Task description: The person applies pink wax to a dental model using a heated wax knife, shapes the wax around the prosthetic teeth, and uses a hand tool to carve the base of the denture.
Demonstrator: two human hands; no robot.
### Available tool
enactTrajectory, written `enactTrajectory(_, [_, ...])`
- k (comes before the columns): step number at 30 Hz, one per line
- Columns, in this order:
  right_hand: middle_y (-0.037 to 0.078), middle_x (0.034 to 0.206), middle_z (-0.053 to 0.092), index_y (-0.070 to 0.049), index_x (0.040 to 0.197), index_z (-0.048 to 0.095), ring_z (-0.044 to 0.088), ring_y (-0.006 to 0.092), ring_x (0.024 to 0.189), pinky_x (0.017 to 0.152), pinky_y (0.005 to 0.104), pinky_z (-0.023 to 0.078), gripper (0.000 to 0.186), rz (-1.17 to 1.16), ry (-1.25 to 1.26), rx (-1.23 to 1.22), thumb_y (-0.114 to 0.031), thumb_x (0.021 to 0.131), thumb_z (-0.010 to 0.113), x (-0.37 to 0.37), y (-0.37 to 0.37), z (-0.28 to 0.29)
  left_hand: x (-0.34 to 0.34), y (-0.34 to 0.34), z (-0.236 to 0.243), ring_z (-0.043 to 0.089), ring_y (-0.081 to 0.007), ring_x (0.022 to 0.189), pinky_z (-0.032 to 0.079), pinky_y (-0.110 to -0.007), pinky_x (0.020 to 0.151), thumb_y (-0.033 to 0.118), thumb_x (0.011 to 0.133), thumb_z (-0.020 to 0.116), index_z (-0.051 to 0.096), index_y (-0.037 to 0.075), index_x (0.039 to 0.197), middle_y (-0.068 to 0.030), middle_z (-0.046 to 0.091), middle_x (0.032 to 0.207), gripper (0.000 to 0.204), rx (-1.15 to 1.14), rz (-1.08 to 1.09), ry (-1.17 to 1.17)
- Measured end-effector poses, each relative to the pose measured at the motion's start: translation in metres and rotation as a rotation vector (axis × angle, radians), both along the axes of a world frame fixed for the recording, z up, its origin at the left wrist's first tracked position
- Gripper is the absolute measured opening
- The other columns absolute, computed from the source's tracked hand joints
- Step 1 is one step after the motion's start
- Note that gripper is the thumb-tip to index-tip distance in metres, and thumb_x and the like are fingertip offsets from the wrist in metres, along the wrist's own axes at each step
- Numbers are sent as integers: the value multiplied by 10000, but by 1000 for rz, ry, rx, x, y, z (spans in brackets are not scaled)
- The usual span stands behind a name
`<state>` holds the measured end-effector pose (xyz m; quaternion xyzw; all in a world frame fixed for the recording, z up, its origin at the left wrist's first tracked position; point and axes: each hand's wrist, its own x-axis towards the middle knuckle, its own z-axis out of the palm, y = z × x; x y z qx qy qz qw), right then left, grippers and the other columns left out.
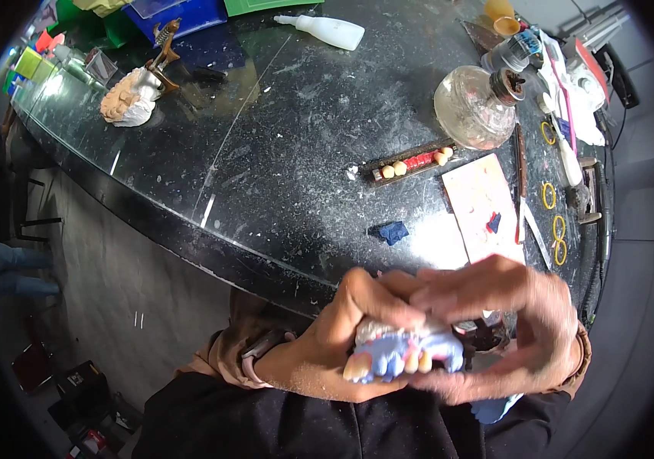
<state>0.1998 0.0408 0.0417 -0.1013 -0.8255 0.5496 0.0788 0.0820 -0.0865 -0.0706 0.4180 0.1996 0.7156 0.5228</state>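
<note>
A dental cast (pixel 407 356) with blue wax and several artificial teeth is held low over my lap, at the table's near edge. My left hand (pixel 334 340) grips its left side, fingers curled over the top. My right hand (pixel 537 314), partly blurred, curves round the right side with the thumb below and fingers above. Between its thumb and fingers shows a dark metal part (pixel 486 335), perhaps an articulator. Under the right hand a pale blue piece (pixel 497 409) sticks out; whether it joins the cast is hidden.
On the black table (pixel 288 176) lie a blue wax scrap (pixel 393 232), a strip of teeth in red wax (pixel 420 160) and a stained sheet (pixel 480 200). A glass burner (pixel 468 107) stands behind. Another cast (pixel 132 98) sits far left, a white squeeze bottle (pixel 332 33) at the back.
</note>
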Motion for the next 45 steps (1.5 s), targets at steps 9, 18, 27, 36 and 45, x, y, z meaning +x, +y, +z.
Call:
enactTrajectory(9, [191,961,619,45,947,614,625,252,900,783,334,516,391,-109,-2,2,-99,631,791,-5,16,-11,-11,7,23,513,-212,1038,422,-364,898,-11,646,719,213,77,1101,-157,433,1082,686,-240,153,423])
enactTrajectory(18, [138,828,663,6,854,665,651,226,811,700,313,523,219,-77,106,188,-101,681,747,-9,20,-15,-11,7,21,548,-240,1019,444,-382,886,14,633,736,239,41,1091,-180,437,1123,677,-268,194,502])
enactTrajectory(27, [132,827,663,-4,849,682,651,235,788,681,324,523,195,-64,155,173,-111,694,733,-8,21,-17,-5,7,25,436,-192,1048,377,-337,900,9,627,716,260,-5,1095,-156,386,1092,654,-360,181,329])
enactTrajectory(36, [141,868,657,-3,899,683,648,252,848,730,340,525,219,-43,175,200,-95,703,715,-3,19,-15,-8,10,22,417,-219,1093,352,-360,931,5,647,703,248,2,1092,-175,383,1105,636,-228,165,373])
enactTrajectory(45, [139,871,653,0,899,683,648,255,852,724,343,527,228,-32,145,187,-105,698,712,-2,18,-12,-9,10,20,444,-186,1066,377,-353,900,53,608,763,239,74,1050,-150,414,1098,686,-226,214,455])
